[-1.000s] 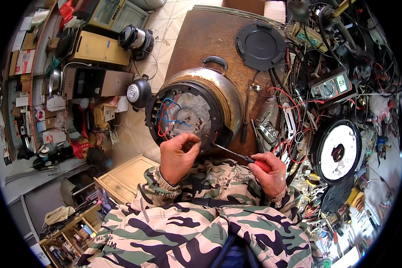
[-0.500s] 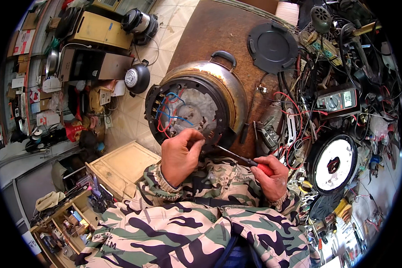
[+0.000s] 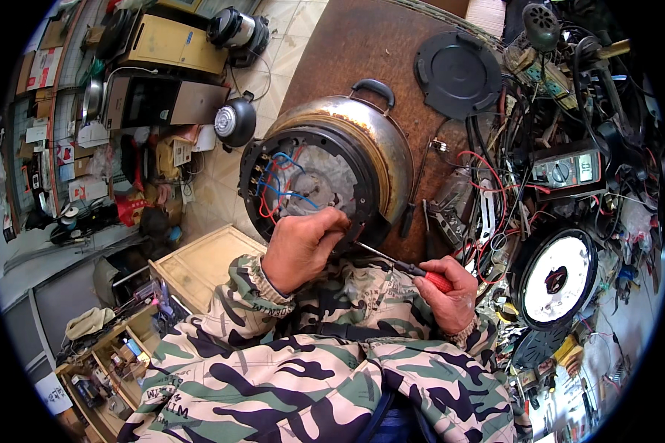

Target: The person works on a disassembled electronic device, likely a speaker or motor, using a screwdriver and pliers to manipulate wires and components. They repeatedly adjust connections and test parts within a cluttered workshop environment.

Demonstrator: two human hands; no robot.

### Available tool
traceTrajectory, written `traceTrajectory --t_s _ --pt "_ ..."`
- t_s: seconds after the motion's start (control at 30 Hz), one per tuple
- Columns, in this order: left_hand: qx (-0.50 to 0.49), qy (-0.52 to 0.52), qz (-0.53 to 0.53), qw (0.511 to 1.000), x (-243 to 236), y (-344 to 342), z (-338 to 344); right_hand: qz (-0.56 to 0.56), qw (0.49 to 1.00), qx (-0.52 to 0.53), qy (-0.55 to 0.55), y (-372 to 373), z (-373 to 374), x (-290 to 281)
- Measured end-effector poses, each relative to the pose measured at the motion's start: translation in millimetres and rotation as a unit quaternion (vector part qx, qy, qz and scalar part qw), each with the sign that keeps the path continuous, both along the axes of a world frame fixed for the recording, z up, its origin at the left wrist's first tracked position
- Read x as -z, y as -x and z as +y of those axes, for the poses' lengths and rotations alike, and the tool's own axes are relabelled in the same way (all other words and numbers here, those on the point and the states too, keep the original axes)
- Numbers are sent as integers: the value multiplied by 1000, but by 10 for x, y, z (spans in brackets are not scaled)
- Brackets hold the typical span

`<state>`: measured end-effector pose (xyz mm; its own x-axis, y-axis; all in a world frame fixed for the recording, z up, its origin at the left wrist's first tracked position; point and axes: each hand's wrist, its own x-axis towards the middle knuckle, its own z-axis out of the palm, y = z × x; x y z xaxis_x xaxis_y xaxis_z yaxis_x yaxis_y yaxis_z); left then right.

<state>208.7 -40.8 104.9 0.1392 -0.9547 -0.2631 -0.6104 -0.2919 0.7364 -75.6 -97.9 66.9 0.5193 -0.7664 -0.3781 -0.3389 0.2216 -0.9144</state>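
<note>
A large stained steel pot [image 3: 388, 155] rests on its side or upturned on the worn board, its black base ring [image 3: 363, 173] open to show a grey plate [image 3: 310, 170] with blue and red wires [image 3: 284, 184]. My left hand [image 3: 303, 251] is closed in a pinch at the ring's near right edge; what its fingertips hold is hidden. My right hand [image 3: 447, 292] grips the red handle [image 3: 437, 280] of a screwdriver. Its shaft [image 3: 373, 251] reaches leftward to the ring's near edge, close beside my left fingertips.
A black round cover [image 3: 458, 74] lies on the brown board [image 3: 332, 44]. Dense cables, tools and a multimeter [image 3: 561, 170] crowd the right, with a white-faced round part [image 3: 558, 277]. A pale wooden cabinet [image 3: 196, 269] stands left of me; small cookers [image 3: 235, 125] sit on the tiled floor.
My left hand has shifted slightly up and right, nearer the screwdriver's tip. My right hand keeps its grip. The surroundings have shifted a little in view.
</note>
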Motion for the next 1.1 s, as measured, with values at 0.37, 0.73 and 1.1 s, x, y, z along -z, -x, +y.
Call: traceTrajectory --t_s 0.37,0.73,1.1 --pt "12 -1 -15 1000 -6 -13 33 -11 1000 0 -13 -13 8 1" --pt "22 43 34 998 124 -145 124 10 997 12 -72 -25 44 -52" --pt "-100 88 35 991 33 -74 342 52 997 27 -55 -98 129 -237"
